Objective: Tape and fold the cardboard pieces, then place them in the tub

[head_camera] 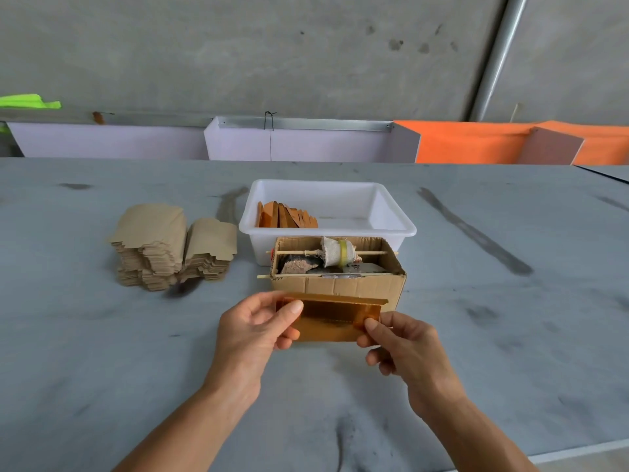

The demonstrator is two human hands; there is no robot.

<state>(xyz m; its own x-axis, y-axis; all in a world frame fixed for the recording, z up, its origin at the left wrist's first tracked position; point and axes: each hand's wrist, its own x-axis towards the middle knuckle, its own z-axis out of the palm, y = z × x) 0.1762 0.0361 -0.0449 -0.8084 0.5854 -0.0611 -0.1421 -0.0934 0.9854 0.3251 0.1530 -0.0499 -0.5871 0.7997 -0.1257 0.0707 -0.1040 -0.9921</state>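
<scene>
Cardboard is the job, so I work down from the table (pixel 102 335): the white tub (pixel 391 212) sits mid-table with folded pieces (pixel 286 216) leaning at its left end, flat blanks stacked (pixel 163 247) well to its left, the tape-holder box (pixel 340 284) just in front. I hold one gold-faced piece (pixel 326 318) above the table, left hand (pixel 252 332) pinching its left edge, right hand (pixel 405 345) pinching the lower right corner. I'd keep both pinches level and crease squarely along the score line.
</scene>
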